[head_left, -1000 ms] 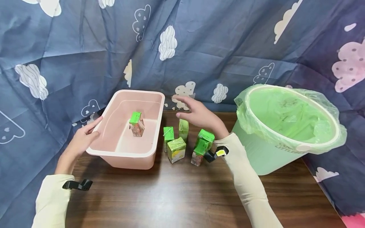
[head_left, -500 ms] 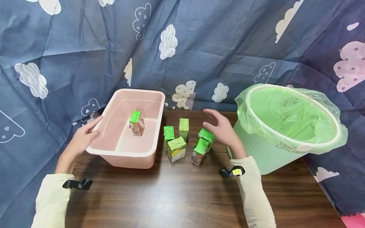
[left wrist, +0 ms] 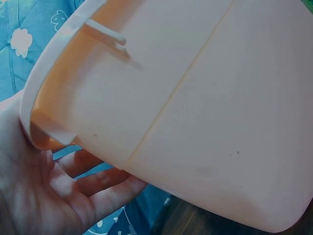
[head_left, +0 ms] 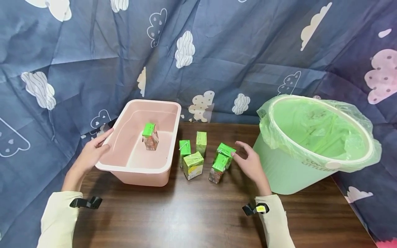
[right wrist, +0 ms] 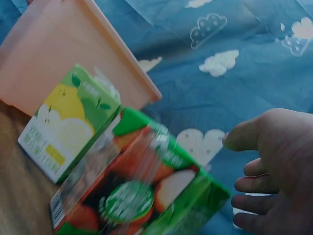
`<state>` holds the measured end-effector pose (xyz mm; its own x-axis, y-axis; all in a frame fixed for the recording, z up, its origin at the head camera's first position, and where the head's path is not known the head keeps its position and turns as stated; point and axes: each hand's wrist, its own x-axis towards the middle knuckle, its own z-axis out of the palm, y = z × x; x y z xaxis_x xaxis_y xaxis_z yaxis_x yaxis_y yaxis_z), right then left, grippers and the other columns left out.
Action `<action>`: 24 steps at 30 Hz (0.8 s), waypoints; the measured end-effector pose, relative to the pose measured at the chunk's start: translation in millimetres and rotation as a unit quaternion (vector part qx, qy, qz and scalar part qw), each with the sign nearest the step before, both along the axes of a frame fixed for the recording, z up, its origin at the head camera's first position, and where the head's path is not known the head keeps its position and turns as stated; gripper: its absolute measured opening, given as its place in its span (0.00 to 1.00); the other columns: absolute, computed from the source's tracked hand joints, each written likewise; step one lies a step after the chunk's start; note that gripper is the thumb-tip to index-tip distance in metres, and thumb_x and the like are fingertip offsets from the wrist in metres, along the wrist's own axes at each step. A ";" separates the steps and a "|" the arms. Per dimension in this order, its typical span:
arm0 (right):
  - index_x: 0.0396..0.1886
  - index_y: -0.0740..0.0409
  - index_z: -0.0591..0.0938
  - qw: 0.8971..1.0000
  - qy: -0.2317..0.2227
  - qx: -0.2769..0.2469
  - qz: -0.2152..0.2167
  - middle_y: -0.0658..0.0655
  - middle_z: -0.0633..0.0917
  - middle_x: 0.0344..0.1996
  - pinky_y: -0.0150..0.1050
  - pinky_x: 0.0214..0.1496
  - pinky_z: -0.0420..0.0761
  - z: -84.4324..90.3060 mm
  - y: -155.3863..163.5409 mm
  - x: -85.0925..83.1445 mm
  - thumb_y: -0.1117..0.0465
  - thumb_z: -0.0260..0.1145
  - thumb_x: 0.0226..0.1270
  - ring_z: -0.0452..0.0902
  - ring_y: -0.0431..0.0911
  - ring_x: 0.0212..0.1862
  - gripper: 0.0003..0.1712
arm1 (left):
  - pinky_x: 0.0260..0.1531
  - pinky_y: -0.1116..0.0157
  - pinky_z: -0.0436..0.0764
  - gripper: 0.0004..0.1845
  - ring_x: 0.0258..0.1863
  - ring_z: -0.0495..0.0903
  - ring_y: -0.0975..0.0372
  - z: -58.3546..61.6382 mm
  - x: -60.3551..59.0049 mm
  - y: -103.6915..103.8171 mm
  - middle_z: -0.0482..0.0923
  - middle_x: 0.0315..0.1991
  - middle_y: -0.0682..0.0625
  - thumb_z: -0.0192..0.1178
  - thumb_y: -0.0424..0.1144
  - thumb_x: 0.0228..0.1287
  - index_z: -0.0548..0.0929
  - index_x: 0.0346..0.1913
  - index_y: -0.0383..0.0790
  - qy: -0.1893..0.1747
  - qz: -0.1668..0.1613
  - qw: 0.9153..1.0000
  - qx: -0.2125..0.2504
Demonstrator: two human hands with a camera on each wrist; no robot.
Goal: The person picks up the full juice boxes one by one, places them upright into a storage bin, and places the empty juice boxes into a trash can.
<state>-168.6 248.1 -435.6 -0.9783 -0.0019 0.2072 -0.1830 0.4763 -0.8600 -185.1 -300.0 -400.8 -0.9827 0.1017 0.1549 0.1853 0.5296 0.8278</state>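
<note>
My left hand (head_left: 92,154) grips the near left rim of a pink plastic basin (head_left: 136,177); in the left wrist view its fingers (left wrist: 115,196) lie against the outer wall. A small green-topped juice box (head_left: 150,137) stands inside the basin. My right hand (head_left: 250,166), fingers spread and nothing held, is just right of a green juice box (head_left: 226,150). Against that box stands another one, a green-topped juice box (head_left: 218,168). In the right wrist view, a juice box with red fruit pictures (right wrist: 142,181) lies left of the thumb (right wrist: 244,137), beside a yellow-green juice box (right wrist: 68,122).
Between the basin and the right-hand pair are a yellow-green carton (head_left: 193,166), a green carton with a straw (head_left: 184,151) and a pale green carton (head_left: 201,142). A green bin (head_left: 283,172) with a plastic liner stands at right. A cloud-print cloth (head_left: 229,51) hangs behind the wooden table (head_left: 180,220).
My right hand has moved right and toward me, from above the middle cartons to the right side of the green pair. My left hand stays on the basin rim.
</note>
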 end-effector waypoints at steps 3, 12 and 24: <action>0.71 0.63 0.72 1.000 -0.027 -0.011 0.007 0.66 0.77 0.65 0.52 0.66 0.73 -11.2 3.6 6.7 0.59 0.68 0.71 0.74 0.59 0.65 0.32 | 0.37 0.80 0.74 0.31 0.42 0.73 0.80 -0.9 1.2 0.0 0.71 0.64 0.27 0.51 0.31 0.72 0.62 0.77 0.36 0.002 -0.001 1.000 -0.001; 0.72 0.71 0.68 0.997 -0.038 -0.074 0.011 0.74 0.76 0.63 0.39 0.64 0.76 -32.8 2.2 10.3 0.70 0.66 0.69 0.73 0.62 0.65 0.33 | 0.38 0.80 0.75 0.31 0.42 0.73 0.80 -0.3 1.7 0.2 0.71 0.65 0.27 0.51 0.30 0.71 0.63 0.77 0.36 0.005 -0.002 1.000 0.006; 0.68 0.66 0.74 0.999 -0.006 0.005 -0.034 0.69 0.83 0.55 0.29 0.52 0.81 -33.8 -7.5 4.0 0.64 0.71 0.67 0.81 0.58 0.56 0.30 | 0.39 0.80 0.74 0.31 0.43 0.72 0.79 -1.1 2.2 0.4 0.70 0.66 0.28 0.52 0.30 0.71 0.63 0.77 0.38 0.002 0.002 1.000 0.010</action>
